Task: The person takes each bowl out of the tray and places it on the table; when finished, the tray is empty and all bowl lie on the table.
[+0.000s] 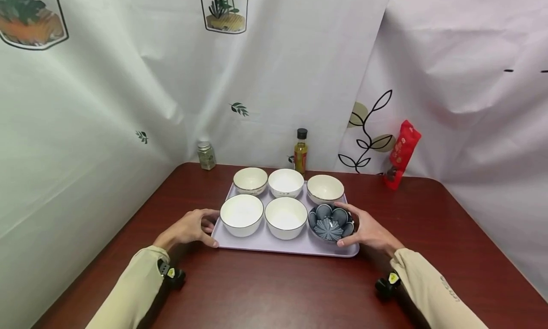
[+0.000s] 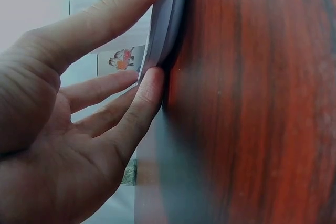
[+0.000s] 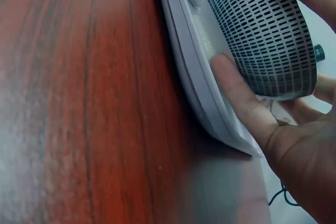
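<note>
On a pale lilac tray (image 1: pixel 265 243) stand two rows of bowls: several white ones, such as the front middle bowl (image 1: pixel 286 218), and a dark patterned bowl (image 1: pixel 329 223) at front right. My left hand (image 1: pixel 191 228) touches the tray's left edge, its fingers spread; the left wrist view has the hand (image 2: pixel 79 103) with thumb and fingers against the tray rim (image 2: pixel 167 19). My right hand (image 1: pixel 371 231) holds the dark bowl between thumb and fingers. In the right wrist view the thumb (image 3: pixel 239 90) lies along the bowl's outer side (image 3: pixel 268 40), above the tray edge (image 3: pixel 197 85).
Behind the tray, an oil bottle (image 1: pixel 300 153) stands near the back edge of the dark red table (image 1: pixel 274 291). A spice jar (image 1: pixel 206 155) is at back left, and a red packet (image 1: pixel 401 153) leans on the white cloth wall (image 1: pixel 274 81) at back right.
</note>
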`<state>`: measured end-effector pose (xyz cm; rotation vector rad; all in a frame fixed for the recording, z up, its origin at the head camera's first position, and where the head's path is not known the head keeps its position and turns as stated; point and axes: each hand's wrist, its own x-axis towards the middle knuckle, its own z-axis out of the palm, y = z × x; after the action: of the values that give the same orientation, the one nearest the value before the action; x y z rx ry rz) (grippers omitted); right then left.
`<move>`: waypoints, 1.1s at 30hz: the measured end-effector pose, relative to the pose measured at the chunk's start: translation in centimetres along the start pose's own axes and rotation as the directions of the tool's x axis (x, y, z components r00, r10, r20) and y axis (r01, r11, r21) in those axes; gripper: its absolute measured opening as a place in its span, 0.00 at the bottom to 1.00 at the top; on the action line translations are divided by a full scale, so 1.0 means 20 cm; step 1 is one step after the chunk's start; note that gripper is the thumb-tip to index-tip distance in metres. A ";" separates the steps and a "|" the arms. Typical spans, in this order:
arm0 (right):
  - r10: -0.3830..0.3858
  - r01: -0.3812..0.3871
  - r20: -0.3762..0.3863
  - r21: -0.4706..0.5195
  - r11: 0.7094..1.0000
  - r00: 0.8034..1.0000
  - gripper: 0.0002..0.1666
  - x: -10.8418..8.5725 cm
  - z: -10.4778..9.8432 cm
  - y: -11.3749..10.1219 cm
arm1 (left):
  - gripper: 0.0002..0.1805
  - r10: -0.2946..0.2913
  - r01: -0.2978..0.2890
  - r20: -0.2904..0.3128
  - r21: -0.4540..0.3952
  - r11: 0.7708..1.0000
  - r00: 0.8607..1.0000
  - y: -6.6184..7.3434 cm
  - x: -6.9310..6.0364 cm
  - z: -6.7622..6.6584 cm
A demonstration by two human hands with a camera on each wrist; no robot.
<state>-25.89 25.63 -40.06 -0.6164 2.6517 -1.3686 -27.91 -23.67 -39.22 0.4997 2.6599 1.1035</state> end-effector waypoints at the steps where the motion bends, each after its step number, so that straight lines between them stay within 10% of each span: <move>1: -0.009 0.009 -0.002 -0.006 1.000 1.000 0.60 0.00 0.00 0.00 | 0.53 -0.001 0.001 0.000 0.001 1.000 1.000 0.00 0.00 0.00; 18: -0.034 0.037 -0.120 0.018 0.999 0.992 0.56 -0.08 -0.11 0.01 | 0.53 -0.006 0.006 -0.004 0.000 1.000 1.000 0.01 0.00 0.00; 33: 0.164 -0.163 -0.284 0.029 0.986 0.945 0.56 -0.14 -0.37 0.18 | 0.54 -0.030 0.030 -0.012 0.023 0.999 0.999 0.00 0.01 0.00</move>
<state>-26.44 34.16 -38.73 -0.2017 2.8379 -1.5153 -28.11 -23.45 -39.24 0.4575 2.6840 1.0721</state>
